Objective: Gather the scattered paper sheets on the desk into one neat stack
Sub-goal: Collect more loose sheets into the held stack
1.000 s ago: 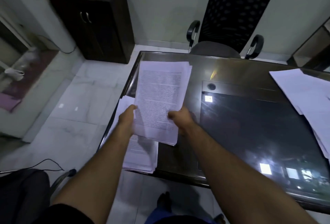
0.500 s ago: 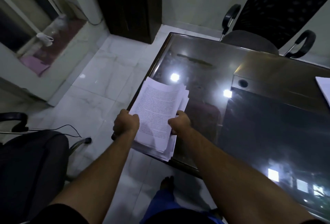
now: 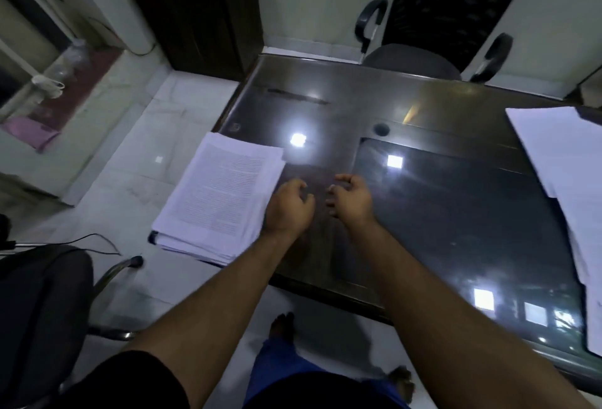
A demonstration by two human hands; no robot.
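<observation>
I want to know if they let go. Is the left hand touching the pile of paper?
Cannot tell. In the head view the left hand overlaps the paper stack's right edge, fingers curled and empty, so no contact or gap shows plainly.

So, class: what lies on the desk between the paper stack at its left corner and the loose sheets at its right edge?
In the head view, both empty hands, left hand and right hand, hover over bare dark desk between the stack and the loose sheets.

1. 1 view only: a wide-angle camera worn on the person's head, looking forward and steeply down.
2. It faces across the desk (image 3: 325, 109) toward the chair (image 3: 456, 1) and wall.
3. Forearms fill the near foreground; straight lines bow at the edges.
</observation>
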